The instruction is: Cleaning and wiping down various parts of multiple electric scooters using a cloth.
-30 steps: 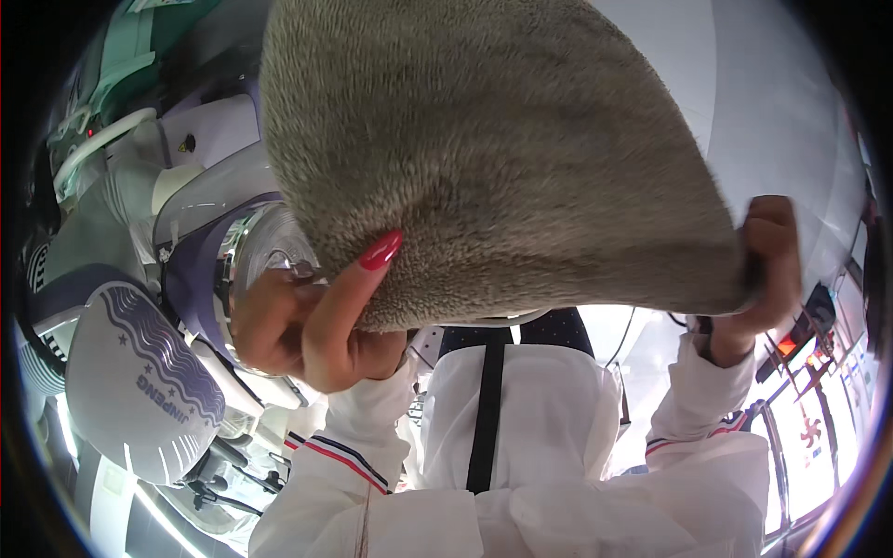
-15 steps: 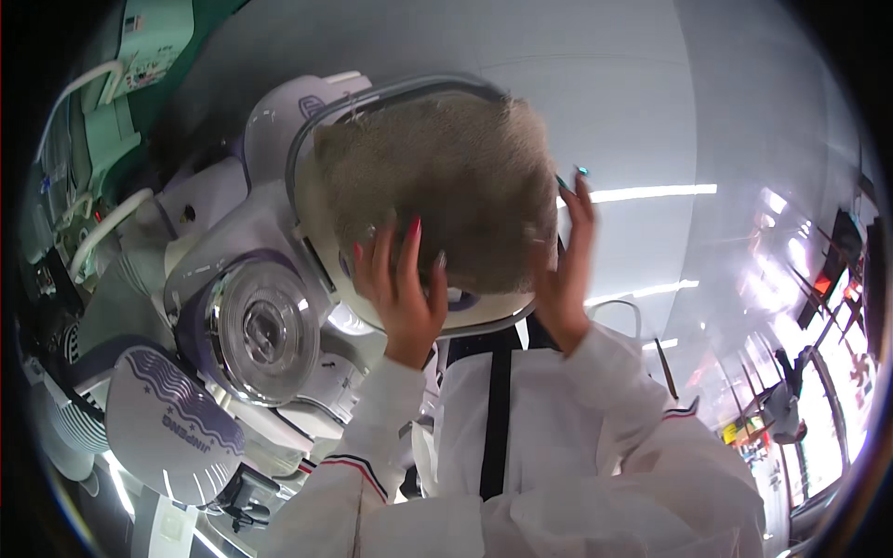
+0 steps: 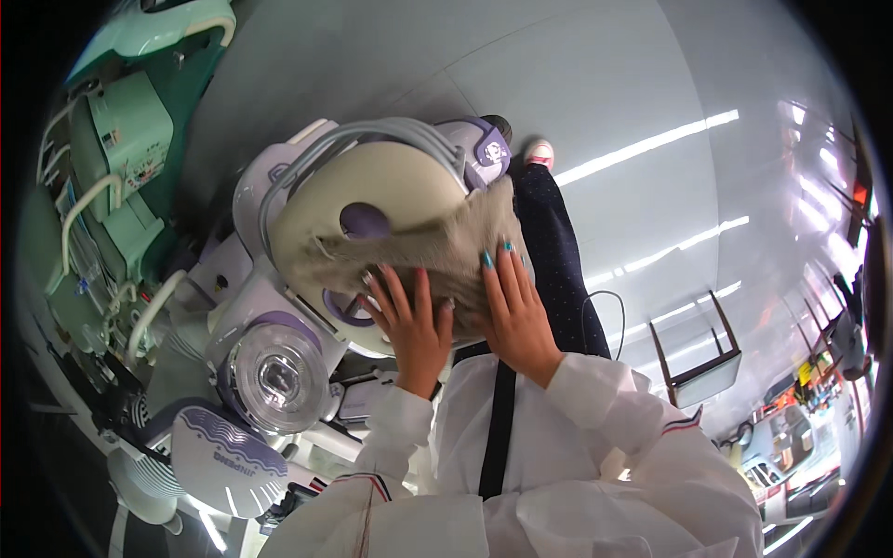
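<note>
A fuzzy grey-brown plush seat cover [image 3: 456, 242] lies bunched over the near and right part of a beige seat [image 3: 409, 172] with purple ovals. My left hand [image 3: 411, 330] rests on the cover's near left part, fingers spread and stretched out. Beside it, my right hand [image 3: 523, 321] lies on the cover's right side with its fingers extended. Both hands touch the plush fabric. What lies beneath it under my fingers is hidden.
A curved grey rail [image 3: 321, 149] runs behind the seat. To the left are a round clear headlight [image 3: 279, 377], a purple-and-white vehicle panel [image 3: 228, 460] and a green vehicle [image 3: 130, 126]. A dark-trousered leg [image 3: 553, 251] stands right of the seat; a stool [image 3: 707, 372] is farther right.
The cover, spread wide over the seat before, is now bunched toward me, baring the seat's far part. My right hand has moved left and down onto the fabric.
</note>
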A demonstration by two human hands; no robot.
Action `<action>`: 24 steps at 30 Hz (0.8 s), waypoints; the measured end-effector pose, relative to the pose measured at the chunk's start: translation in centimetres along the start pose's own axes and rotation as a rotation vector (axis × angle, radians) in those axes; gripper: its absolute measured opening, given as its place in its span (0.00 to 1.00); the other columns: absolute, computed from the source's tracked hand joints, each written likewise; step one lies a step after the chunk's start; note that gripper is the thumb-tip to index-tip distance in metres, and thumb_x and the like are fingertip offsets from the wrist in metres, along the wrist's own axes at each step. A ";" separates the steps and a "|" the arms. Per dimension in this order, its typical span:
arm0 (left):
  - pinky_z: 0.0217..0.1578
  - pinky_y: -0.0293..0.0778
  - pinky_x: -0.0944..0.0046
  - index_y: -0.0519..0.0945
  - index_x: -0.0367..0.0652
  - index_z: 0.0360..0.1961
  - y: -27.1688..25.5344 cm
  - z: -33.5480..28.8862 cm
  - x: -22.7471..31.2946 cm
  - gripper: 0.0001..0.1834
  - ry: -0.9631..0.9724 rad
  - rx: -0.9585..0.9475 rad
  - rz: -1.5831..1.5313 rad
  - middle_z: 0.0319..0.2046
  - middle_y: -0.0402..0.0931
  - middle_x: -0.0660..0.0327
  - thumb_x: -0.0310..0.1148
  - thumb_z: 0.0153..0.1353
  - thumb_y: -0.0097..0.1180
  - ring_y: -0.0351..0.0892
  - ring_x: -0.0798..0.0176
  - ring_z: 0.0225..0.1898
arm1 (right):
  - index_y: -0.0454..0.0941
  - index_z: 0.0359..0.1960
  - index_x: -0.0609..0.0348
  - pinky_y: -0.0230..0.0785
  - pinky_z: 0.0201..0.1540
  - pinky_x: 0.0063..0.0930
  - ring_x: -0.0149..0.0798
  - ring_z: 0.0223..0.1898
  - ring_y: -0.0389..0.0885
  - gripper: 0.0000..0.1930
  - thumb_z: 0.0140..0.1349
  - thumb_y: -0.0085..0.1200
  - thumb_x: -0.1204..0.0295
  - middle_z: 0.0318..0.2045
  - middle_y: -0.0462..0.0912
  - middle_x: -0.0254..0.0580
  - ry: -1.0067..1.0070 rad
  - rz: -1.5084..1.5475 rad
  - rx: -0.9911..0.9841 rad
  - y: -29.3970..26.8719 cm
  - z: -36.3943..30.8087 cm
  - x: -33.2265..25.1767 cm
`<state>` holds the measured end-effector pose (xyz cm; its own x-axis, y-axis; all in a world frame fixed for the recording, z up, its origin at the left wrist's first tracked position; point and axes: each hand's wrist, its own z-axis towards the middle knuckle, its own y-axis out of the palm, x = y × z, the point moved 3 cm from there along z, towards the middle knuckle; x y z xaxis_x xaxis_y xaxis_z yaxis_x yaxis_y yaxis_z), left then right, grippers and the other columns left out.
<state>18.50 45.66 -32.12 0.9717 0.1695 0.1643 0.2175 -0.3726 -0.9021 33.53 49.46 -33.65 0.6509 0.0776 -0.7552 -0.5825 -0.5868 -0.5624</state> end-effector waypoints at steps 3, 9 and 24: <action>0.62 0.26 0.34 0.51 0.41 0.67 -0.1 0.1 1.2 0.35 -0.010 0.022 -0.001 0.67 0.35 0.38 0.48 0.64 0.38 0.31 0.30 0.67 | 0.57 0.64 0.62 0.43 0.66 0.49 0.58 0.66 0.51 0.36 0.56 0.52 0.58 0.64 0.54 0.57 0.007 0.047 0.059 0.1 0.5 -0.6; 0.61 0.30 0.33 0.49 0.42 0.67 -2.0 6.2 1.4 0.34 -0.071 0.099 -0.022 0.67 0.33 0.36 0.49 0.65 0.38 0.29 0.30 0.67 | 0.56 0.63 0.62 0.43 0.66 0.47 0.53 0.67 0.50 0.31 0.61 0.46 0.61 0.66 0.53 0.53 -0.225 0.249 0.132 -4.0 11.8 -1.2; 0.62 0.33 0.35 0.47 0.44 0.68 -2.2 8.5 7.5 0.33 -0.254 0.187 -0.088 0.67 0.30 0.38 0.39 0.64 0.38 0.30 0.29 0.67 | 0.49 0.65 0.69 0.42 0.67 0.44 0.56 0.67 0.48 0.35 0.62 0.45 0.60 0.67 0.46 0.58 -0.431 0.582 -0.075 -4.3 12.7 3.1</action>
<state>24.54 55.53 -32.34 0.8909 0.4246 0.1614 0.2563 -0.1764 -0.9504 31.90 62.44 -37.88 -0.0126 0.0371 -0.9992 -0.7309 -0.6823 -0.0162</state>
